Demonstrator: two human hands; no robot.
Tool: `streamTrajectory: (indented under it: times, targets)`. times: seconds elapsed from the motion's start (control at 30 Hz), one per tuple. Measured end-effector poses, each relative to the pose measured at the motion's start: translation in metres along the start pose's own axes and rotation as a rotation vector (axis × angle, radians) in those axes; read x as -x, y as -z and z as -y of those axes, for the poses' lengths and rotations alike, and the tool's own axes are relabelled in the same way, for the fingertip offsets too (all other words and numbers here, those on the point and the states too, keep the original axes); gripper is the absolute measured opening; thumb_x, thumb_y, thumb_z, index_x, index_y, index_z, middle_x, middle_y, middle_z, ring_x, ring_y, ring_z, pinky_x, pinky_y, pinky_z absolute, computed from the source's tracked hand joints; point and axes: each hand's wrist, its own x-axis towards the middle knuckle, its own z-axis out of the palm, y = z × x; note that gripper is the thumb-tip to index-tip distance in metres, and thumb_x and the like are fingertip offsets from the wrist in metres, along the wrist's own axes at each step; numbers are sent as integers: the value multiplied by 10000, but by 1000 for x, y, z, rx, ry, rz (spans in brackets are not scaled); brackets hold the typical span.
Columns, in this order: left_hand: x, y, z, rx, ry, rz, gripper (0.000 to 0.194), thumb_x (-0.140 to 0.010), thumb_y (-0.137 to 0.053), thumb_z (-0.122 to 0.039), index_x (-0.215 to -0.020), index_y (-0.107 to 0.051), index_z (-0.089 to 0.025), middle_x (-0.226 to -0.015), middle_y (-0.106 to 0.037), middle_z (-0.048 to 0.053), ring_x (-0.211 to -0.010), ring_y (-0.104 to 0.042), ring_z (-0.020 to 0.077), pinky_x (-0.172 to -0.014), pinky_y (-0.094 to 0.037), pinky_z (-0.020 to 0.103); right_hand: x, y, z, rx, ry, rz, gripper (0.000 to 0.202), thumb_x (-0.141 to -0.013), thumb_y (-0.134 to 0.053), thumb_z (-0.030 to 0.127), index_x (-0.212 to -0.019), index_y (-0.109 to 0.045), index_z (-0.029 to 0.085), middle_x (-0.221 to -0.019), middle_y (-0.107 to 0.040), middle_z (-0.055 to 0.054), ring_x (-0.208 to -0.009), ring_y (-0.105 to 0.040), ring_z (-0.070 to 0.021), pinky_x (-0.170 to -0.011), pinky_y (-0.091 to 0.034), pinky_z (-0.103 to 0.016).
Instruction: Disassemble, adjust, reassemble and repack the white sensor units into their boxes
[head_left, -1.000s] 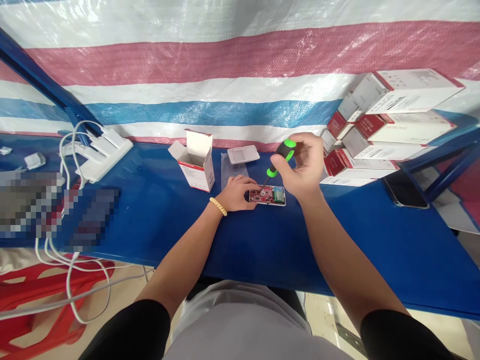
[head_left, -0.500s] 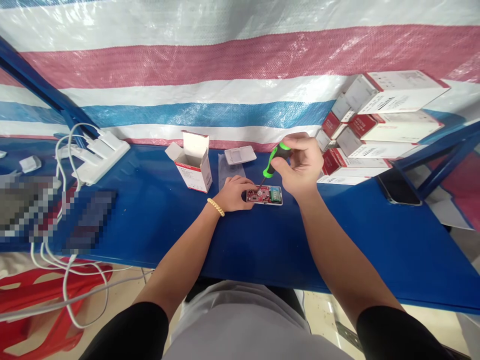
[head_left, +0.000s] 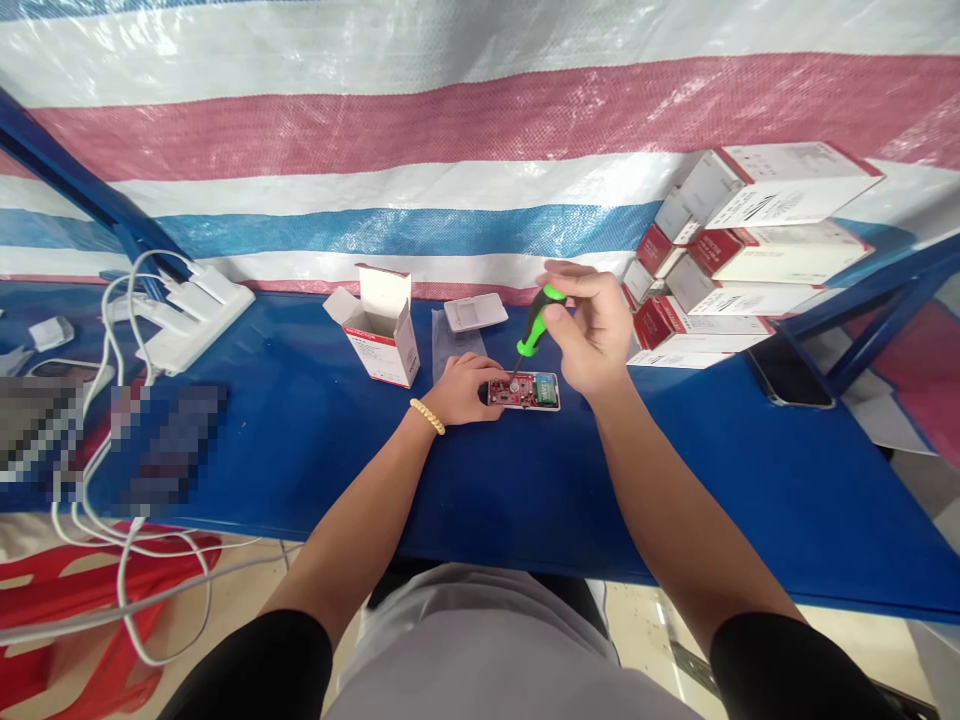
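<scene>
On the blue table lies a small detector unit (head_left: pixel 531 391), its red circuit board and a green-blue part facing up in a white casing. My left hand (head_left: pixel 466 390) is closed around the unit's left end, fingers at its top edge and thumb below. A green and black screwdriver (head_left: pixel 538 322) sits in my right hand (head_left: pixel 596 325), gripped by the handle. Its shaft slants down to the left, and the tip meets the board near the left hand's fingers. Behind the unit rest a white plastic cover (head_left: pixel 475 312) and a clear plastic bag (head_left: pixel 447 340).
An opened white and red box (head_left: pixel 385 345) stands left of the bag. Several similar boxes (head_left: pixel 780 190) are stacked at the right, near a dark phone (head_left: pixel 789 372). A white power strip (head_left: pixel 196 325) with cables (head_left: pixel 105 400) lies left. Behind hangs a striped sheet (head_left: pixel 420 130).
The whole view has shifted slightly. Both hands keep their hold, and the screwdriver tip stays on the board with its handle tilted a little differently.
</scene>
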Motion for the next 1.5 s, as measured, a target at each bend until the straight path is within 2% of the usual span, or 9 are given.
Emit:
streamTrajectory:
  times: [0.13,0.37,0.57,0.7,0.8,1.0,1.17,1.3,1.5]
  targets:
    - [0,0,1,-7,-1,-10,455,-715,-680,-418,-1134,-682,-241,-1238,-641,55,-1152,-518,297,-953,-336,443,0,-3,6,-44,-72,98,182,-924,-548,421,-1032,-575,277,-968,-625,-20,-1071,-631,-201,-901,-547,-424]
    - [0,0,0,-7,10,7,470,-711,-681,-423,-1151,-679,-256,-1259,-634,49,-1162,-514,299,-963,-335,440,3,-5,-6,121,31,-150,314,-770,-745,438,-957,-555,272,-906,-566,11,-917,-631,-164,-854,-557,-386]
    - [0,2,-2,-22,14,9,467,-723,-670,-429,-1150,-677,-241,-1249,-635,54,-1169,-509,299,-985,-331,441,2,-7,4,-11,-10,31,174,-914,-555,438,-996,-557,285,-966,-617,-22,-1101,-619,-217,-936,-538,-477]
    - [0,2,-3,-30,30,31,471,-720,-672,-422,-1161,-673,-256,-1270,-623,53,-1163,-507,303,-980,-337,445,6,-13,-2,78,10,-125,238,-826,-685,403,-975,-549,278,-896,-563,-4,-907,-646,-181,-836,-572,-421]
    - [-1,2,-3,-23,22,24,472,-713,-679,-411,-1158,-676,-256,-1267,-622,46,-1160,-508,296,-979,-338,441,8,-15,-6,124,19,-210,285,-797,-707,439,-966,-543,279,-960,-550,-25,-977,-631,-206,-859,-563,-445]
    - [0,2,-2,-20,19,25,479,-728,-665,-429,-1172,-669,-247,-1267,-623,55,-1169,-503,300,-980,-335,441,7,-12,0,-38,-43,-56,229,-930,-497,498,-1031,-508,292,-1050,-611,-43,-1055,-630,-219,-792,-588,-434]
    - [0,2,-3,-17,18,22,476,-714,-675,-412,-1163,-676,-253,-1265,-626,56,-1161,-508,302,-974,-329,448,10,-13,-9,78,-41,-140,318,-840,-666,437,-1081,-531,279,-919,-566,-10,-821,-628,-163,-740,-589,-377]
    - [0,1,-2,-15,12,16,467,-712,-672,-409,-1153,-680,-255,-1265,-626,56,-1154,-510,303,-962,-333,447,10,-13,-16,98,10,-215,341,-799,-706,461,-1054,-564,283,-970,-566,-20,-902,-634,-184,-819,-576,-405]
    - [-1,0,-1,-21,20,21,477,-717,-669,-418,-1163,-670,-249,-1266,-620,55,-1160,-506,301,-965,-340,441,5,-6,-3,-83,-60,-14,234,-943,-472,496,-1010,-548,286,-1048,-638,-29,-1031,-647,-211,-911,-552,-488]
